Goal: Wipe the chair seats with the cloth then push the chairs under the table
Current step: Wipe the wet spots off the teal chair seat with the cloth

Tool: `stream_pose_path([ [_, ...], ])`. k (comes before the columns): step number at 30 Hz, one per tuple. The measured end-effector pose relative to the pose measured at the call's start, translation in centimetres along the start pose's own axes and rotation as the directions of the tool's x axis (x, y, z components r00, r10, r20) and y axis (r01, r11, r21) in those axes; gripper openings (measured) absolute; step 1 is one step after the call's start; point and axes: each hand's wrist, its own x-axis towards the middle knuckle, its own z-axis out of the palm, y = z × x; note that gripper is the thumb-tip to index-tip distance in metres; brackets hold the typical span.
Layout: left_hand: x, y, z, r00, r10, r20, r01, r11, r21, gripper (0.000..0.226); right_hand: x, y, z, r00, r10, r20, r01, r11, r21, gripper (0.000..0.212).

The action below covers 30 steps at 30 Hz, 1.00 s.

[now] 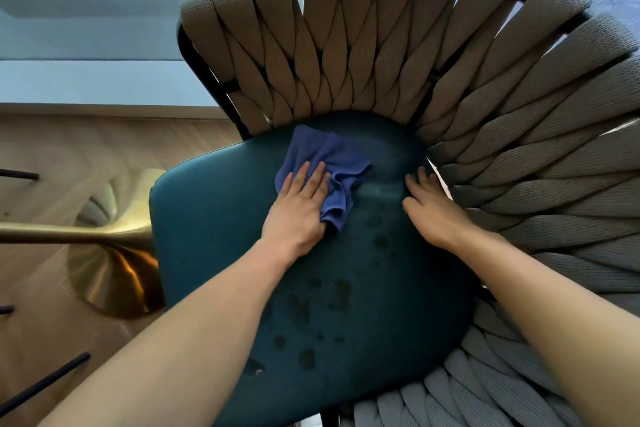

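Observation:
A chair with a dark teal seat [214,229] and a woven beige rope back [363,55] fills the view from above. A blue cloth [332,156] lies crumpled near the back of the seat. My left hand [298,208] presses flat on the cloth, thumb tucked against its lower edge. To its right, my right hand [433,204] rests on the bare seat by the rope back, fingers spread, holding nothing. Dark spots [311,305] mark the seat's middle and front.
A gold pedestal table base [114,270] stands on the wood floor at the left, right beside the seat's edge. Thin black chair legs [45,381] show at the lower left. The pale tabletop [86,10] spans the upper left.

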Motion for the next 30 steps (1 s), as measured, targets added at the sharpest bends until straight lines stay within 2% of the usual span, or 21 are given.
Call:
stream_pose_path([
  [2,1.3,-0.2,-0.6,0.984,-0.171,-0.042,0.168,0.984,-0.064,0.071,-0.1,-0.2,0.2,1.000,0.005,-0.021,-0.005,1.000,-0.003,0.058],
  [4,2.7,1.2,-0.9,0.971,-0.229,-0.063,0.222,0.970,-0.095,0.069,-0.1,-0.2,0.4,0.999,0.005,-0.048,-0.006,1.000,-0.020,0.058],
  [8,2.9,2.8,-0.6,0.999,0.033,-0.027,-0.033,0.999,0.012,0.070,-0.4,-0.2,0.8,0.995,-0.012,-0.103,0.006,0.998,-0.059,0.059],
  [11,2.6,-0.5,-0.8,0.997,0.068,-0.030,-0.067,0.997,0.039,0.070,-0.5,-0.2,0.7,0.991,-0.028,-0.132,0.017,0.996,-0.087,0.058],
  [14,0.4,-4.8,-0.8,0.984,-0.113,-0.136,0.108,0.993,-0.046,0.069,-1.2,-0.3,0.9,0.987,-0.020,-0.158,0.008,0.997,-0.076,0.058],
  [17,-4.3,-8.8,0.4,0.934,-0.326,-0.144,0.320,0.945,-0.066,0.066,-2.2,-0.2,1.7,0.979,-0.003,-0.206,-0.017,0.995,-0.094,0.058],
  [20,-9.2,-9.7,1.8,0.823,-0.545,-0.160,0.522,0.837,-0.168,0.065,-3.0,-0.3,2.7,0.965,0.023,-0.262,-0.049,0.994,-0.094,0.058],
  [22,-11.0,-9.4,2.0,0.753,-0.620,-0.221,0.563,0.780,-0.272,0.064,-3.5,-0.3,3.3,0.966,0.033,-0.257,-0.055,0.995,-0.079,0.057],
  [23,-11.4,-9.6,2.0,0.702,-0.670,-0.242,0.561,0.729,-0.391,0.060,-3.7,-0.3,3.5,0.968,0.036,-0.247,-0.054,0.996,-0.068,0.057],
  [24,-11.5,-9.6,1.4,0.616,-0.763,-0.194,0.557,0.597,-0.577,0.055,-3.8,-0.3,3.7,0.971,0.036,-0.235,-0.051,0.997,-0.057,0.057],
  [25,-11.7,-9.9,0.5,0.492,-0.866,-0.090,0.507,0.369,-0.779,0.050,-3.9,-0.2,3.8,0.974,0.036,-0.224,-0.047,0.998,-0.045,0.057],
  [26,-12.1,-10.2,-0.5,0.389,-0.920,0.050,0.350,0.097,-0.932,0.045,-4.1,-0.2,3.9,0.977,0.033,-0.212,-0.042,0.998,-0.038,0.057],
  [27,-12.9,-10.6,-1.5,0.372,-0.913,0.168,0.131,-0.128,-0.983,0.042,-4.2,-0.2,4.0,0.979,0.030,-0.201,-0.037,0.999,-0.033,0.057],
  [28,-14.1,-11.0,-2.5,0.439,-0.863,0.249,-0.033,-0.293,-0.956,0.041,-4.4,-0.1,4.1,0.981,0.029,-0.191,-0.035,0.999,-0.032,0.056],
  [29,-15.7,-11.7,-3.2,0.544,-0.796,0.265,-0.147,-0.402,-0.904,0.047,-4.5,-0.1,4.1,0.983,0.030,-0.184,-0.036,0.999,-0.029,0.056],
  [30,-17.7,-12.9,-3.5,0.611,-0.749,0.258,-0.218,-0.472,-0.854,0.055,-4.7,-0.1,4.2,0.984,0.033,-0.178,-0.038,0.999,-0.025,0.056],
])
